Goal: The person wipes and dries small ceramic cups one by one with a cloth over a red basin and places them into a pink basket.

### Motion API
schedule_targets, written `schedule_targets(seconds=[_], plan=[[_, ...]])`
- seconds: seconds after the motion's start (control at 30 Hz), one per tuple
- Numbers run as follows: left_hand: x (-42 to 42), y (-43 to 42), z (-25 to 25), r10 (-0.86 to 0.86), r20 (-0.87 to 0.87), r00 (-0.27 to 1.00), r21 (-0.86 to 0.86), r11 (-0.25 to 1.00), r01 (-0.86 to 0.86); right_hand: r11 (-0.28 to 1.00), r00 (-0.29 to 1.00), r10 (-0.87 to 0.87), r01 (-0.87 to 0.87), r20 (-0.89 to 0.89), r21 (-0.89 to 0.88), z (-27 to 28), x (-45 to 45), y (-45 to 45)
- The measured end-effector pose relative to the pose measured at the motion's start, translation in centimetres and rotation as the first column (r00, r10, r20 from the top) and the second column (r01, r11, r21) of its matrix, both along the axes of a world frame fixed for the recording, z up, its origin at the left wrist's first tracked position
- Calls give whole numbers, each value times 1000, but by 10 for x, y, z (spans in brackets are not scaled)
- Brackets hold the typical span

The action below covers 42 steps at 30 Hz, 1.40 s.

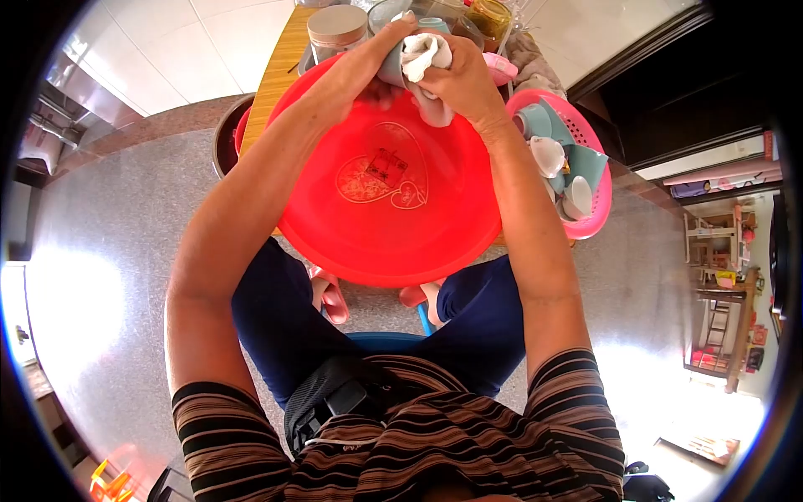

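Over the far side of a large red basin point(452, 201), both hands are closed around a grey-blue cup point(391, 69) and a white cloth point(425, 53). My left hand point(368, 75) grips the cup from the left, thumb on top. Bunched at the cup's mouth, the cloth is pinched by my right hand point(470, 84), and a greyish end of it hangs down over the basin. Fingers and cloth hide most of the cup. The basin's bottom shows a printed heart pattern.
A pink basket point(595, 209) with several cups and bowls stands right of the basin. Behind are a lidded jar point(337, 29) and glassware on a wooden table point(280, 63). A dark metal bowl point(224, 138) sits left. My knees flank the basin's near edge.
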<state>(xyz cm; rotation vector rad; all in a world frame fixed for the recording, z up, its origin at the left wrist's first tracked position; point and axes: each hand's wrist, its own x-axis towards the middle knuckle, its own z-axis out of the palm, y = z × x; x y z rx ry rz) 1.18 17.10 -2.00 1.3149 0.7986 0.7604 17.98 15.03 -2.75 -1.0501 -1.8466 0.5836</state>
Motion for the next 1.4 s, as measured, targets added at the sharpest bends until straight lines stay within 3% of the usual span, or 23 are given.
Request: schedule_targets(seconds=[0.13,0.2,0.27,0.3,0.33,0.37,0.4,0.47,0.5,0.63,0.7,0.77,0.8,0.87,0.9,0.97,1.0,1.03,1.07,1.13,1.17,1.33,1.4], plan=[[3,-5,3,54,-26,998,85,995,-52,983,983,-180,179,-34,-43,7,5,-6],[1,-2,-6,41,-39,998,102,994,-37,966,909,-243,258,-340,1,10,9,-3],[3,6,-14,62,-403,913,324,943,80,952,863,-270,305,-427,14,6,11,3],[3,5,-18,58,-407,912,327,941,86,898,855,-281,395,-436,195,7,7,4],[4,4,-24,95,-522,848,546,801,246,803,847,-292,469,-445,366,8,6,3],[5,4,-30,168,-609,775,691,592,414,842,833,-433,510,-344,175,8,10,-7],[7,2,-31,165,-610,775,691,590,418,840,830,-436,514,-346,175,9,9,-7],[9,-1,-33,206,-572,794,714,601,359,934,850,-206,319,-485,162,10,6,-5],[9,-3,-30,203,-575,793,714,597,365,925,861,-168,306,-480,225,10,6,-2],[10,-11,-24,135,-702,699,619,601,506,930,826,-192,326,-530,170,7,10,1],[10,-9,-24,76,-745,663,571,586,575,978,819,-31,142,-573,151,6,12,4],[10,-4,-30,211,-512,833,779,524,345,991,777,48,43,-627,129,3,10,4],[10,-5,-25,208,-514,832,778,523,349,992,727,123,-64,-675,113,1,9,4],[8,-5,-13,180,-522,834,688,667,286,983,727,183,-129,-662,130,-2,14,8],[7,-1,-16,180,-524,833,686,668,288,992,786,97,-27,-610,124,-1,12,8],[4,11,-24,125,-324,938,508,859,60,989,831,8,75,-556,126,-1,11,7],[3,7,-17,127,-325,937,509,859,60,972,908,-54,143,-416,185,-1,10,8],[1,0,-3,67,-247,967,309,951,13,947,955,-128,198,-269,254,0,9,8],[1,-4,5,26,-155,988,90,996,-12,946,955,-126,197,-269,256,1,6,6],[5,-4,3,60,-89,994,62,997,-55,888,952,-301,300,-53,349,6,-4,-4],[6,-4,0,97,-23,995,29,995,-96,936,948,-309,317,-72,151,-7,2,8],[1,2,-5,76,-105,992,24,997,-74,951,955,-284,270,84,153,-12,-6,5],[0,2,-4,72,-138,988,27,997,-69,980,964,-189,198,188,-34,-7,-5,4]])
